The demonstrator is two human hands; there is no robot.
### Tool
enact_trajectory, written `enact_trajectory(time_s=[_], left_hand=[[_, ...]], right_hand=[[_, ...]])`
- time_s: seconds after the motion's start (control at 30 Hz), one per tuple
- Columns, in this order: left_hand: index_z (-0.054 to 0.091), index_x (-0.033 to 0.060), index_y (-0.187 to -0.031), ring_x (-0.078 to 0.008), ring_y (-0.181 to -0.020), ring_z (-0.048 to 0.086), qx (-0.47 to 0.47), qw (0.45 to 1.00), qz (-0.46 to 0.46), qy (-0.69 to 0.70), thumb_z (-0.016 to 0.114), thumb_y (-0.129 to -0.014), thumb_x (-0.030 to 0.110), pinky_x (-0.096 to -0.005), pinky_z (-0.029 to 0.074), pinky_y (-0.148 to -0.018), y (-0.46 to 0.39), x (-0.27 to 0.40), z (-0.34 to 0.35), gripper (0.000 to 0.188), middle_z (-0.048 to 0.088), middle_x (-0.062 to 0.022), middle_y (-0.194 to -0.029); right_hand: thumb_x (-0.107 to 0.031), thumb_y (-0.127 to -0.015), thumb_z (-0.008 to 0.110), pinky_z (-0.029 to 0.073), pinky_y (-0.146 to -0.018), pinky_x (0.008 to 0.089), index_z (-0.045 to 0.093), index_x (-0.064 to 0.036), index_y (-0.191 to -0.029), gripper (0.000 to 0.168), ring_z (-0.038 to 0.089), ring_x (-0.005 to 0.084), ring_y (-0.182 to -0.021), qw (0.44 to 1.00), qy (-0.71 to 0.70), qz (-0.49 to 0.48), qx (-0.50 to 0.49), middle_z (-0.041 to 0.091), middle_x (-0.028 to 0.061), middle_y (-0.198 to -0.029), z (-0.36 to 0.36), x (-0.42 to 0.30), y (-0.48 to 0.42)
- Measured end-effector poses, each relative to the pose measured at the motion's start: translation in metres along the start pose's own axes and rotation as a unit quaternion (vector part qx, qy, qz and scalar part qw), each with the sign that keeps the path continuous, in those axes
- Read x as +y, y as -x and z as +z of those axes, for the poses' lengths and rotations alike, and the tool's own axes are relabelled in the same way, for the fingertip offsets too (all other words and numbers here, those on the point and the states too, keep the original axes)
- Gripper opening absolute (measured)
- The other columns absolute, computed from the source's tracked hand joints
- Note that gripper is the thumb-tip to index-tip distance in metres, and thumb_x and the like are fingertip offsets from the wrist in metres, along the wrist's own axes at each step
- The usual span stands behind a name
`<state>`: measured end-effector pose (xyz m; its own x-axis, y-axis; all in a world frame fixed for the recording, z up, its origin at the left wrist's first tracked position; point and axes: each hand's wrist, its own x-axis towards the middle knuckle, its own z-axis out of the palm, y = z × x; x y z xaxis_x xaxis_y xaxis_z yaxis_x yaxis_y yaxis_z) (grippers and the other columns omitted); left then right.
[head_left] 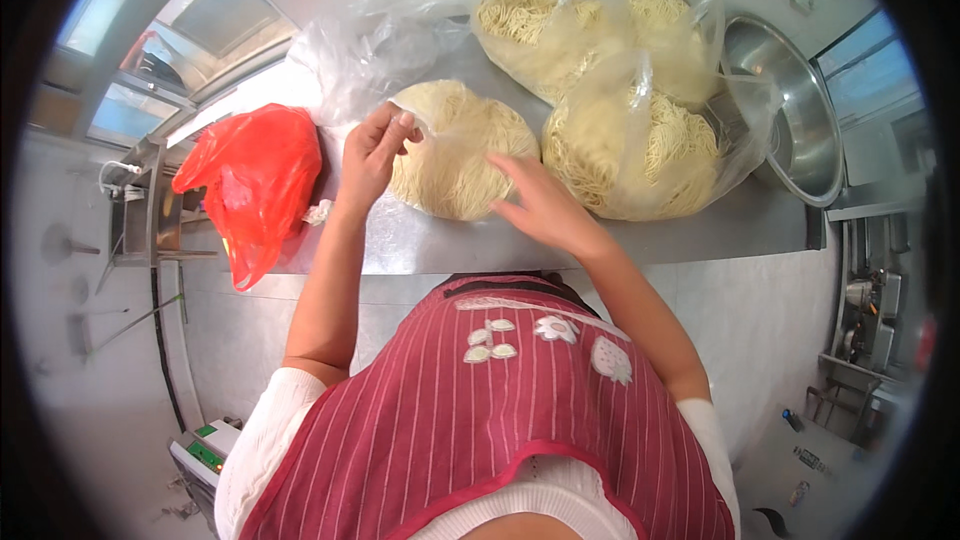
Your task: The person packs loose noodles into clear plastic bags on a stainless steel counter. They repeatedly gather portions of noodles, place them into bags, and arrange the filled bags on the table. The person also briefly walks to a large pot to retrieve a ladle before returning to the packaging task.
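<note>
In front of me a clear plastic bag of noodles (457,180) lies on the metal table. My left hand (373,154) pinches plastic film of this bag between thumb and fingertips at its left side. At the bag's right edge is my right hand (541,204), with its thumb and fingers spread and nothing held between them. Just right of it sits another clear bag of noodles (679,165), and a larger noodle bag (517,22) rests behind. Where the plastic of the middle bag ends is hard to make out.
A red plastic bag (259,172) lies at the table's left end, beside a crumpled white tissue (319,211). Crumpled clear plastic bags (367,52) lie along the back. A large steel basin (814,120) stands at the right end of the metal table (420,255). The wall rises behind.
</note>
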<state>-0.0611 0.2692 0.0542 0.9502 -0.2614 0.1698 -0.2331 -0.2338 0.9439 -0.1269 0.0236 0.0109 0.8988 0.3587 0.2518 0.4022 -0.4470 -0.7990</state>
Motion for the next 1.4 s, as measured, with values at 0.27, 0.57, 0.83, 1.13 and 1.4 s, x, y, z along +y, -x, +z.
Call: enact_trajectory(time_s=[0.27, 0.57, 0.83, 1.13, 1.4], left_hand=[[0.039, 0.0083, -0.135, -0.0318, -0.112, 0.051, -0.145, 0.959, 0.117, -0.215, 0.071, -0.069, 0.009, -0.0421, 0.041, -0.095, -0.003, -0.049, -0.011, 0.073, 0.052, -0.0171, -0.121], [0.06, 0.0028, -0.097, -0.0195, -0.072, 0.062, 0.085, 0.989, 0.039, -0.115, 0.052, -0.084, 0.0, -0.0295, 0.047, -0.068, -0.03, -0.085, -0.07, 0.015, 0.065, -0.0127, -0.078], [0.058, 0.0015, -0.083, -0.0104, -0.064, 0.051, 0.134, 0.98, -0.121, 0.081, 0.046, -0.095, 0.016, -0.023, 0.042, -0.064, -0.023, -0.037, -0.148, 0.022, 0.053, -0.0011, -0.067], [0.056, -0.0067, -0.113, -0.0067, -0.056, 0.046, -0.083, 0.963, -0.162, 0.199, 0.048, -0.088, 0.009, -0.0265, 0.047, -0.077, 0.005, 0.013, -0.174, 0.031, 0.045, 0.0027, -0.06], [0.046, -0.004, -0.127, -0.0075, -0.049, 0.048, -0.123, 0.958, -0.17, 0.194, 0.045, -0.09, 0.007, -0.0317, 0.048, -0.087, 0.011, 0.071, -0.143, 0.038, 0.042, 0.0036, -0.055]], right_hand=[[-0.027, -0.071, 0.073, 0.046, -0.085, 0.0388, 0.054, -0.004, -0.117, 0.055, 0.058, 0.033, -0.102, 0.987, 0.046, 0.099, -0.122, 0.061, 0.0179, -0.108, 0.046, 0.017, -0.083], [-0.016, -0.081, 0.066, 0.046, -0.071, 0.0274, 0.066, -0.002, -0.092, 0.019, 0.058, 0.0134, -0.078, 0.962, -0.002, 0.273, -0.001, 0.064, 0.0068, -0.084, -0.055, -0.01, 0.005], [-0.015, -0.077, 0.071, 0.04, -0.058, 0.0277, 0.063, -0.004, -0.077, 0.014, 0.051, 0.0164, -0.063, 0.984, 0.099, 0.146, -0.001, 0.054, 0.0055, -0.069, -0.065, -0.076, -0.009], [-0.024, -0.071, 0.077, 0.038, -0.057, 0.0341, 0.053, -0.006, -0.06, 0.032, 0.046, 0.0245, -0.058, 0.977, 0.209, 0.05, 0.015, 0.047, 0.0062, -0.06, -0.067, -0.091, -0.041], [-0.017, -0.073, 0.073, 0.038, -0.058, 0.036, 0.052, -0.005, -0.059, 0.028, 0.047, 0.0251, -0.06, 0.935, 0.341, -0.041, 0.086, 0.046, 0.0085, -0.057, -0.103, -0.067, -0.087]])
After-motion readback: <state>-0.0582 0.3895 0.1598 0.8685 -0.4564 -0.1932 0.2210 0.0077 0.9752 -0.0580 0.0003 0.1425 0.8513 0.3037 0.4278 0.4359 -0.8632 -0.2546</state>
